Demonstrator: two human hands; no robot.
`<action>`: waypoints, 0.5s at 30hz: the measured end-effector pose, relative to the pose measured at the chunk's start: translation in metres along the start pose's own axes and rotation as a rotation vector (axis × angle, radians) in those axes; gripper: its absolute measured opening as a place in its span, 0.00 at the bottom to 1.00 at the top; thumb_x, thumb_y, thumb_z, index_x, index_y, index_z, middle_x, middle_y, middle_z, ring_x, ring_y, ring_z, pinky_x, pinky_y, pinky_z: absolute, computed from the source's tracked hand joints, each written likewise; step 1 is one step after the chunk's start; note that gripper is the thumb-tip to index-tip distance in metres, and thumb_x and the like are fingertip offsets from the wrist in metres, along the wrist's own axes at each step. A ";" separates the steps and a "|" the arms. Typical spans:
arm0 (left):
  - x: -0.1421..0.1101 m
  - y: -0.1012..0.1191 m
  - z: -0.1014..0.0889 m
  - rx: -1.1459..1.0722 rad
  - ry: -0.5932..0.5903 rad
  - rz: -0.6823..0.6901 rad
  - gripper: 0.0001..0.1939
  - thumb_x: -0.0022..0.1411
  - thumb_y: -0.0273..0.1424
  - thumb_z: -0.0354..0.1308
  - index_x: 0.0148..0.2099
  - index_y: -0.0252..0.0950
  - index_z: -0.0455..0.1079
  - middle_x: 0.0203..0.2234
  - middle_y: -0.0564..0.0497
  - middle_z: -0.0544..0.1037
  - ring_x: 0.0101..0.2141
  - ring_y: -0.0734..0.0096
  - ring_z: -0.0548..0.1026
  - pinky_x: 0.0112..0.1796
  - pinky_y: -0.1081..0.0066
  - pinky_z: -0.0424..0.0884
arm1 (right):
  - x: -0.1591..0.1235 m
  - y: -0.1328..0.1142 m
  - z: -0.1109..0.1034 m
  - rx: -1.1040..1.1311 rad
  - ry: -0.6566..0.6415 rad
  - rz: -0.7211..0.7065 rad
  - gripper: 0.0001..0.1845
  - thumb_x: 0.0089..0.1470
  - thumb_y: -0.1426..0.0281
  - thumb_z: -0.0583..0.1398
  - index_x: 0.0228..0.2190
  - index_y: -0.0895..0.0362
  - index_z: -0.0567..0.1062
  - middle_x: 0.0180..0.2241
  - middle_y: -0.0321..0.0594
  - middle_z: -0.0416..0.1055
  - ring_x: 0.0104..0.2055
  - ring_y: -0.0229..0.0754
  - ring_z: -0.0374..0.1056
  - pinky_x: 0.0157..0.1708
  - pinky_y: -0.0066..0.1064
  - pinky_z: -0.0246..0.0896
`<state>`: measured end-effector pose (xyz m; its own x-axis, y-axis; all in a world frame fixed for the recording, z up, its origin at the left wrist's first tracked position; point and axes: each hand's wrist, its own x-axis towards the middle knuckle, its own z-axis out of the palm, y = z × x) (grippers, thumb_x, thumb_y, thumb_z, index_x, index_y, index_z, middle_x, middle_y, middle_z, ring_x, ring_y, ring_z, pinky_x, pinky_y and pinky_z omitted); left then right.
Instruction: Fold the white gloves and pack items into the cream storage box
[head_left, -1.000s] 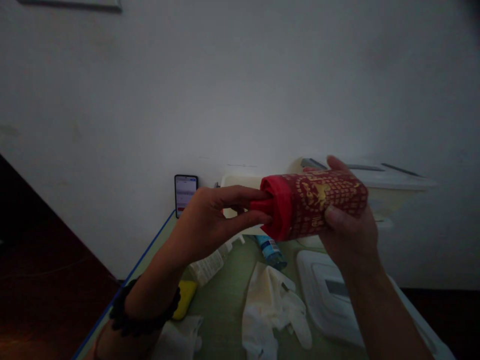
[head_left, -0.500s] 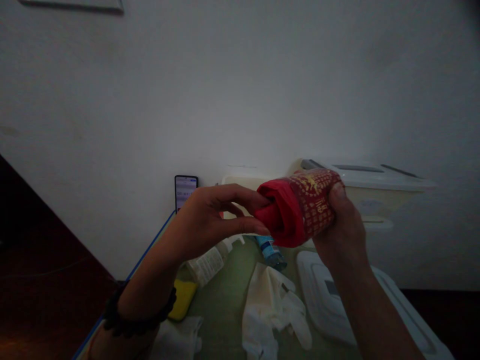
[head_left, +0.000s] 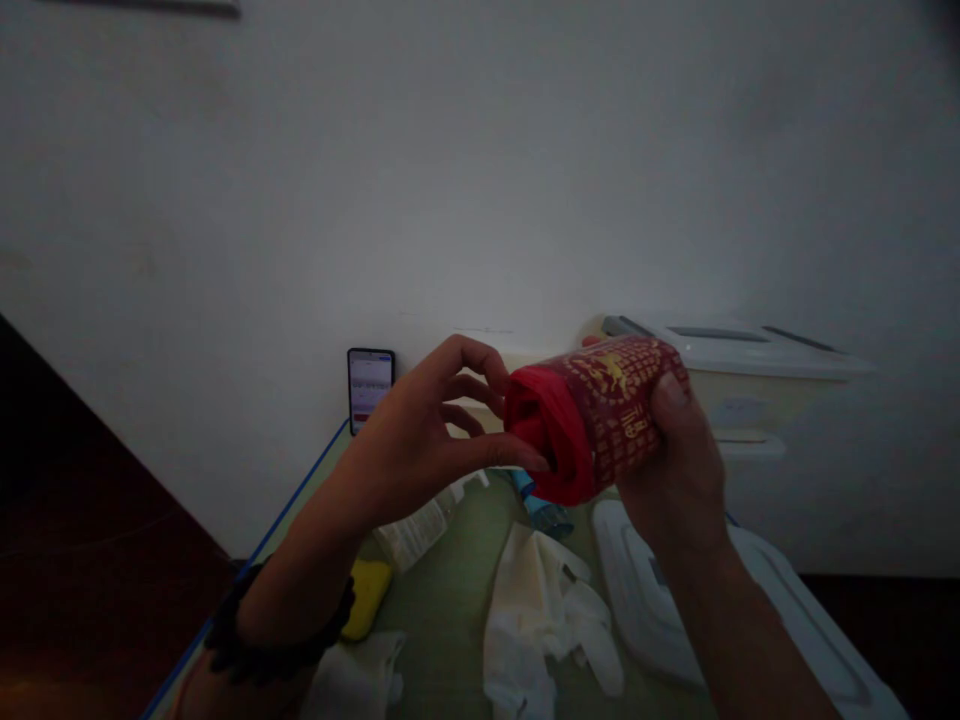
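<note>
Item, the piece in hand: one red roll, its wrapper dark red with gold print, raised above the green-topped desk and tilted, with its bright red open end toward my left.

Item, right hand: wrapped round the far part of the roll, thumb on the near side, fingers closed on it.

Item, left hand: at the open end, fingers curved and parted, thumb tip at the mouth of the roll, forefinger by its upper edge. I see no firm pinch; whether the fingertips press on the red material I cannot tell.

Item, step in hand, by my judgement: working at the loose inner layers of the open end. A further pull there calls for a steady right grip and a clean pinch on one layer by my left fingers; a slack grip could let the whole roll slide.

Item, surroundings: phone, upright near the wall; clear pump bottle, lying down; blue bottle, below the roll; yellow sponge, beside the left forearm; white gloves; white lid, partly behind the right forearm.
</note>
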<state>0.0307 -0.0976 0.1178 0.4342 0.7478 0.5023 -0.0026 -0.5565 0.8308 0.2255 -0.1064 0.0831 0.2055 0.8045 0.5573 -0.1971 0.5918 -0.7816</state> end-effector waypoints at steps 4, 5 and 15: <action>0.000 0.001 0.001 -0.012 -0.005 -0.009 0.23 0.44 0.27 0.71 0.36 0.38 0.59 0.29 0.55 0.74 0.28 0.75 0.74 0.26 0.76 0.72 | -0.001 0.002 -0.002 0.029 -0.047 0.012 0.15 0.55 0.57 0.58 0.44 0.46 0.71 0.50 0.38 0.72 0.57 0.49 0.65 0.53 0.43 0.66; 0.001 0.001 0.001 -0.011 -0.006 -0.012 0.23 0.44 0.27 0.71 0.36 0.38 0.59 0.29 0.56 0.74 0.28 0.75 0.74 0.26 0.76 0.72 | 0.000 0.002 -0.003 0.026 -0.049 0.008 0.14 0.55 0.57 0.58 0.43 0.46 0.71 0.50 0.37 0.72 0.57 0.49 0.66 0.53 0.44 0.66; 0.001 -0.001 0.004 0.032 0.019 0.011 0.22 0.45 0.26 0.71 0.35 0.38 0.58 0.27 0.57 0.73 0.27 0.77 0.72 0.26 0.77 0.70 | 0.000 0.001 0.000 0.095 0.003 0.077 0.17 0.50 0.57 0.63 0.41 0.48 0.74 0.49 0.38 0.74 0.52 0.47 0.69 0.52 0.39 0.66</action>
<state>0.0350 -0.0979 0.1162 0.4171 0.7482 0.5159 0.0221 -0.5759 0.8172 0.2247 -0.1059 0.0819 0.1887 0.8478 0.4955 -0.3024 0.5302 -0.7921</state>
